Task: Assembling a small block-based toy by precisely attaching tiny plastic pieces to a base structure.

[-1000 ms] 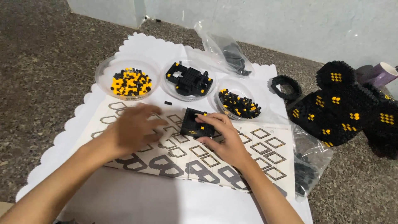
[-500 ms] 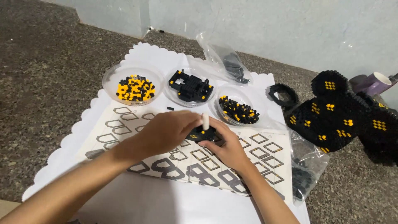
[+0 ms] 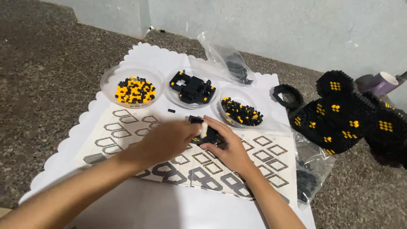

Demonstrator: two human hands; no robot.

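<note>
My right hand [image 3: 227, 146] grips a small black brick assembly [image 3: 208, 135] over the printed instruction sheet [image 3: 263, 165]. My left hand [image 3: 167, 140] reaches in from the left and presses on the same assembly, a small white tool showing between the two hands. Three clear round dishes stand just beyond: one with black and yellow bricks [image 3: 135, 90], one with a black built part [image 3: 191, 87], one with mostly black bricks [image 3: 240, 112].
A white scalloped mat [image 3: 55, 165] lies under everything on a speckled stone floor. A large black and yellow brick model [image 3: 339, 116] stands at the right, with a black ring [image 3: 287, 94], clear plastic bags [image 3: 231, 63] and a purple cup [image 3: 379, 82] near the wall.
My left hand has moved right onto the black assembly that my right hand holds. The view has shifted slightly.
</note>
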